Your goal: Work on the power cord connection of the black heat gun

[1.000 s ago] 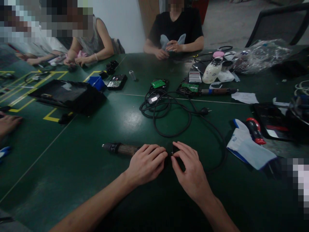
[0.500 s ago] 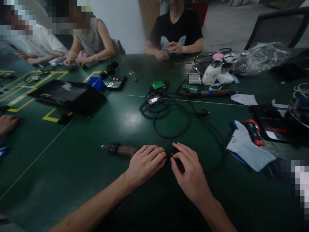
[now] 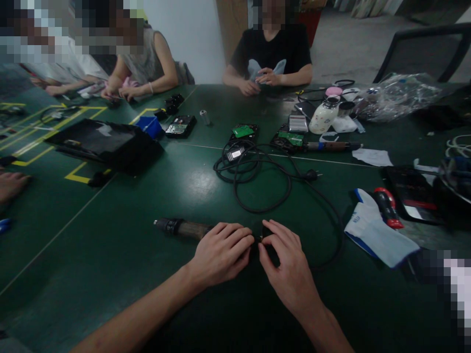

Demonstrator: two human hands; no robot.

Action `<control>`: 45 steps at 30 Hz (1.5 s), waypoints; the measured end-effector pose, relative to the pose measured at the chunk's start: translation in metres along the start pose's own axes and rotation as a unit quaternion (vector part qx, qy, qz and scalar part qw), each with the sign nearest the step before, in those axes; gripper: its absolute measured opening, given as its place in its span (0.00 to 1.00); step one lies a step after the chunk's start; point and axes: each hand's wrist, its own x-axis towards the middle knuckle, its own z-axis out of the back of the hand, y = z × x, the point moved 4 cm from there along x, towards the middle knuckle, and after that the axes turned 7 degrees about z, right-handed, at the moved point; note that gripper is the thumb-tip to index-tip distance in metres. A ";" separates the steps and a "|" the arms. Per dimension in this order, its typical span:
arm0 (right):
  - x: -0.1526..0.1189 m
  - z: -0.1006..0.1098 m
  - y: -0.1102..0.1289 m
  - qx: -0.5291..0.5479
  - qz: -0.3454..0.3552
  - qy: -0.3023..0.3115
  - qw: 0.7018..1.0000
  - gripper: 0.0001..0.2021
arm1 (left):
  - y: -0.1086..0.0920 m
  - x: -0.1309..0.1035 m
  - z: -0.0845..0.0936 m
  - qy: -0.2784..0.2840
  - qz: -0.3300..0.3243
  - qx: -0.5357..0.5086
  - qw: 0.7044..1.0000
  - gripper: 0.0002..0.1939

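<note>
An electric screwdriver (image 3: 189, 229) with a dark, worn barrel lies across the green table, its tip pointing left. My left hand (image 3: 222, 252) is closed around its rear end. Close beside it, my right hand (image 3: 285, 260) pinches a small dark piece at the tool's tail, likely the end of a cable; the fingers hide most of it. A black power cord (image 3: 263, 210) lies in loops beyond my hands, and its plug (image 3: 312, 175) rests to the right. One strand curves round toward my right hand.
On the right lie a white-blue glove (image 3: 380, 235) and a red-black screwdriver handle (image 3: 389, 208). Hard drives (image 3: 180, 126), a second electric screwdriver (image 3: 333, 146) and a bottle (image 3: 324, 116) stand farther back. A black tray (image 3: 99, 139) sits at left. Several people sit around the table.
Both hands stay at the tail of the electric screwdriver, with the right fingers shifted very slightly left. The whole view has tilted a little; nothing else has visibly moved.
</note>
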 end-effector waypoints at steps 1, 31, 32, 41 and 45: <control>0.000 0.000 0.000 0.000 0.000 0.001 1.000 0.03 | 0.000 0.000 0.000 -0.001 -0.004 0.002 1.000 0.08; 0.000 -0.001 0.000 0.004 -0.006 -0.001 1.000 0.03 | 0.000 0.001 0.000 -0.010 0.016 0.012 1.000 0.07; 0.001 -0.001 0.000 0.005 -0.006 -0.003 1.000 0.03 | 0.000 0.001 0.000 -0.006 0.015 0.010 1.000 0.08; 0.001 0.001 0.001 0.009 -0.006 -0.001 1.000 0.03 | 0.001 0.000 0.000 -0.007 0.017 0.000 1.000 0.06; 0.001 0.001 0.002 0.007 -0.008 0.001 1.000 0.03 | -0.001 0.000 0.000 0.007 0.005 0.004 1.000 0.09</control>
